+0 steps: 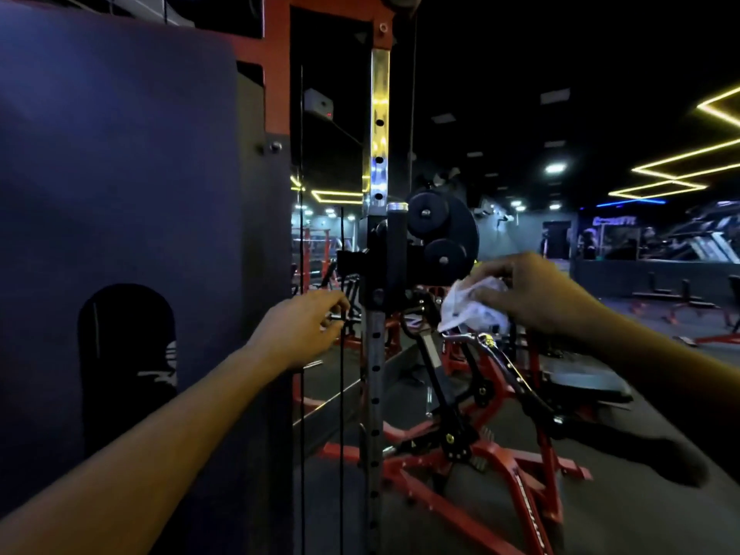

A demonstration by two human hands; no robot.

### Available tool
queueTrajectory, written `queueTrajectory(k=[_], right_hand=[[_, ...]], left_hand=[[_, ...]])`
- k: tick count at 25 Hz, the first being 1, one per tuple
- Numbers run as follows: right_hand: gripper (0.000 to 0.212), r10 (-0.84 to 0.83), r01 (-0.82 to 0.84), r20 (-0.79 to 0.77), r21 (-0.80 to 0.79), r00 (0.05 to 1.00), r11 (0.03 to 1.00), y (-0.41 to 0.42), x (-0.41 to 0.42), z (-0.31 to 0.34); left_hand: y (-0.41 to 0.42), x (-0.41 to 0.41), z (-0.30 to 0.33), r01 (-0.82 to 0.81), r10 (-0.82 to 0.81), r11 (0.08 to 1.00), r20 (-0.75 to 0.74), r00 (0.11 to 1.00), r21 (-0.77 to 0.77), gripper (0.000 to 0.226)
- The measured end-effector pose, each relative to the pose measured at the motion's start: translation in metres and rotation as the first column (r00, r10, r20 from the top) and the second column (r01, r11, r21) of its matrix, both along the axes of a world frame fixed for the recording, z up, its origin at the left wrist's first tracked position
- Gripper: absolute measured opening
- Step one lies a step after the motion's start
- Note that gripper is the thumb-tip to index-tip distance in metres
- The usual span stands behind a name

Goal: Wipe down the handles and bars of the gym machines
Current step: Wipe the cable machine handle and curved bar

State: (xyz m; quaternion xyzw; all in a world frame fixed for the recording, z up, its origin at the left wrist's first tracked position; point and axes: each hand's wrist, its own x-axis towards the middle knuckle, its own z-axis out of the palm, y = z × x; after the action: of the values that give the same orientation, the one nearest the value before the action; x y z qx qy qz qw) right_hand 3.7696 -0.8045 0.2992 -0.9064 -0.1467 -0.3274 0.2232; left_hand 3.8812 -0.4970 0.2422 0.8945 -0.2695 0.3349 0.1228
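I am looking into a dim commercial gym. A cable machine's perforated steel upright (375,354) stands in front of me, with black pulley wheels (434,230) just to its right and thin cables (342,394) just to its left. Beyond the upright, to its right, sit red-framed weight machines (492,458), with treadmills (704,238) far off under yellow ceiling light strips (680,154).

Two apparently bare, sleeveless forearms
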Motion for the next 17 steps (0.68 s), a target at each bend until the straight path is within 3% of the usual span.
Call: queueTrajectory(k=[6,10,14,17], right_hand=[[0.008,-0.040,0.015,0.138,0.172,0.990,0.985,-0.006,0.073,0.048],[0.025,0.006,-0.053,0.229,0.199,0.973,0.979,0.010,0.109,0.060],[0.034,-0.063,0.058,0.409,0.026,0.910,0.998,0.031,0.128,0.063],[0.039,-0.035,0.104,0.517,-0.105,0.856,0.989,0.049,0.141,0.063]], left_hand=[[-0.030,0.105,0.054,0.057,-0.051,0.997,0.098,0.994,-0.054,0.056],[-0.052,0.159,0.070,0.139,-0.104,0.977,0.212,0.972,-0.159,0.068],[-0.081,0.210,0.088,0.313,-0.259,0.932,0.268,0.928,-0.183,0.065],[-0.106,0.234,0.077,0.493,-0.405,0.835,0.333,0.852,-0.245,0.069]])
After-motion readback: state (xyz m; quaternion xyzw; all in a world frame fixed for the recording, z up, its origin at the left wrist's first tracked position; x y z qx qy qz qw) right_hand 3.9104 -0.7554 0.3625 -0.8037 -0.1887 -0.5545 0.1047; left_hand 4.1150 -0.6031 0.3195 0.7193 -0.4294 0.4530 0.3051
